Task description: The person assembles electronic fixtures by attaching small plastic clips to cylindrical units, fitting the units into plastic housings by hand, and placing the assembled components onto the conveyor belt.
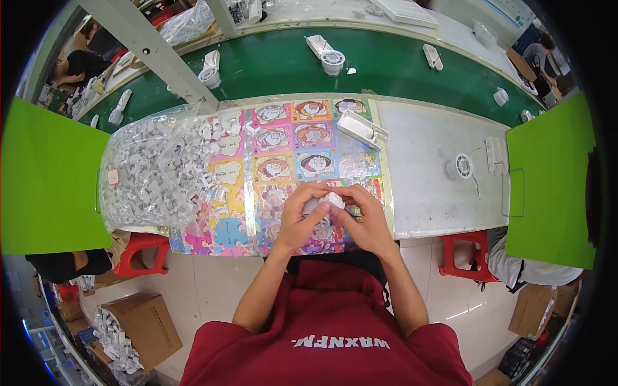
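Note:
Both of my hands meet over the near edge of a colourful cartoon-print mat [228,174]. Between them is a small white plastic part [334,200], partly covered by fingers. My left hand [299,217] is closed on its left side, thumb in front. My right hand [365,219] closes on the other side, with fingertips over the top. Past the hands lies a long white plastic housing [362,130] with an open hollow. To the left, a clear plastic bag [138,167] spills many small white parts onto the mat.
A green conveyor belt [270,67] runs beyond the table, carrying white housings and a round white part [332,62]. Another round part with wires [461,166] sits at right. Bright green panels [55,180] flank the table. Red stools [465,257] and a carton [154,328] stand below.

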Available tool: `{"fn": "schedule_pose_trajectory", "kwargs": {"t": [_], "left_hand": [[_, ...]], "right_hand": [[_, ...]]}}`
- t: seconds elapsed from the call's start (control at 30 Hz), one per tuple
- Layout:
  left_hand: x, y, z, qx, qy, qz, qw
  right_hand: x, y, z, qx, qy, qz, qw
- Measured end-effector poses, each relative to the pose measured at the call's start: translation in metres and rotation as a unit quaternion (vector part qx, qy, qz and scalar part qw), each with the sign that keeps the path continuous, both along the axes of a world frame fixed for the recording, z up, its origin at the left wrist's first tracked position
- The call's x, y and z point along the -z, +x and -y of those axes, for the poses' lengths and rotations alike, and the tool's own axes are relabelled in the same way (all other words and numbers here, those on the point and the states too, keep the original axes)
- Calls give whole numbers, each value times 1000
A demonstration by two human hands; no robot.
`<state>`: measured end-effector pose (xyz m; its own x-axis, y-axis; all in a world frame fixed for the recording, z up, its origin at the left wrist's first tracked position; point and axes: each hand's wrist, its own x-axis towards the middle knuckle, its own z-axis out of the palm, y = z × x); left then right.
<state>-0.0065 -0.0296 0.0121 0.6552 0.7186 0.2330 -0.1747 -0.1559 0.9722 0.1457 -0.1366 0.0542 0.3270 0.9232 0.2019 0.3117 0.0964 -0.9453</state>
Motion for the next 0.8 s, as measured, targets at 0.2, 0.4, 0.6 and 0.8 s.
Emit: {"fn": "schedule_pose_trajectory", "kwargs": {"t": [0.2, 0.4, 0.6, 0.8], "left_hand": [[7, -1, 7, 8, -84, 50, 995], [14, -10, 11, 46, -164, 88, 981], [12, -8, 8, 34, -175, 82, 981], [11, 31, 15, -59, -176, 62, 981]], "right_hand": [[5, 1, 6, -8, -15, -23, 1000], [9, 1, 14, -36, -46, -81, 995], [-1, -3, 11, -8, -30, -41, 999], [-1, -15, 29, 198, 74, 314, 926]]}}
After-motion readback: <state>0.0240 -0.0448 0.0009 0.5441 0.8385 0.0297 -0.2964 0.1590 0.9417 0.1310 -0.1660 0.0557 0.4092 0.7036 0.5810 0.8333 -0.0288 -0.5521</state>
